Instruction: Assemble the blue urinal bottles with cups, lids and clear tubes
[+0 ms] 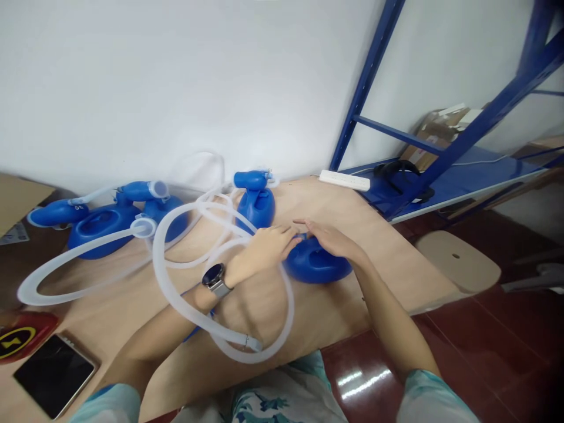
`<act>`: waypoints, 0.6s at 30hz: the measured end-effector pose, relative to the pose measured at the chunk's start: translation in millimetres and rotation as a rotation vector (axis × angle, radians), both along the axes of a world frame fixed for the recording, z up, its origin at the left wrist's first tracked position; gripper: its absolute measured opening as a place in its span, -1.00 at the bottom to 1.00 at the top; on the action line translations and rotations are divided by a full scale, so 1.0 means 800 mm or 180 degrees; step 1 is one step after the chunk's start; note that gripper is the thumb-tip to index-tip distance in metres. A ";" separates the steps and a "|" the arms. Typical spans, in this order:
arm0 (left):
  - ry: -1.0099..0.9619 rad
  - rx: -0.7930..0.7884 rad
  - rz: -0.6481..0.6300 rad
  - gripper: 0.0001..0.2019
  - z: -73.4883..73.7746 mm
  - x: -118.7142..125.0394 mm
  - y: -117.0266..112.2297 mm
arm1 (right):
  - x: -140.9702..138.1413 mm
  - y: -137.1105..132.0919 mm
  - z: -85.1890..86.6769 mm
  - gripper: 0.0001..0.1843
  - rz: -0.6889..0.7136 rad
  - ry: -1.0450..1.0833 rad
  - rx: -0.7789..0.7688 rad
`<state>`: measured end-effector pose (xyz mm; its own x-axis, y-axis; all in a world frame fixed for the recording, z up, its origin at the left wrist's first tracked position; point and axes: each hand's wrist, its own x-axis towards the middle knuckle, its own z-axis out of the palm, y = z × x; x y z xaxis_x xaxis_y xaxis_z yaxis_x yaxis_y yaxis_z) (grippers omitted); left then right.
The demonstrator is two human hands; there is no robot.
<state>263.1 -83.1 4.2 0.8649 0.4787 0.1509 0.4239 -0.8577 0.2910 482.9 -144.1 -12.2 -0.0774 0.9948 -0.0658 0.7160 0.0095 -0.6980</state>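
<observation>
A blue plastic vessel (315,267) lies on the wooden table (308,311) in front of me. Both hands rest on its top. My left hand (268,247), with a watch on the wrist, has its fingers curled against the vessel's left edge. My right hand (328,239) lies over the vessel with fingers stretched toward the left hand. A clear flexible hose (229,341) loops across the table and under my left forearm. Another blue vessel (255,202) with a spout stands behind my hands.
Two more blue vessels (106,226) with hoses lie at the table's left. A dark phone (55,376) and a red object (22,338) sit near the left front. A blue metal shelf (440,182) with a power strip (344,180) stands right; a stool (458,264) is beside the table.
</observation>
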 end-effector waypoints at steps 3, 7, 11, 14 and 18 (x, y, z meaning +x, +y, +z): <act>-0.0225 0.0054 -0.0212 -0.67 -0.015 0.007 0.004 | 0.010 0.004 -0.005 -0.41 0.0153 0.0104 -0.0077; -0.0837 0.0020 -0.0297 -0.72 -0.029 0.003 0.011 | 0.014 0.004 -0.006 -0.32 0.0334 0.0081 -0.0234; -0.0996 -0.0057 -0.0449 -0.75 -0.029 0.003 0.014 | 0.014 0.003 -0.006 -0.35 0.0477 0.0211 -0.0071; -0.0961 -0.0056 -0.0453 -0.76 -0.027 0.004 0.013 | 0.014 0.003 -0.006 -0.37 0.0450 0.0256 -0.0056; -0.0804 -0.0037 -0.0332 -0.77 -0.026 0.005 0.010 | 0.013 0.007 -0.005 -0.45 0.0706 0.0455 -0.0105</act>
<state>267.1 -75.4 -16.2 0.8452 0.3920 0.3633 0.2462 -0.8889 0.3864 493.3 -138.9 -16.0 -0.3042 0.9500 -0.0707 0.5930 0.1308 -0.7945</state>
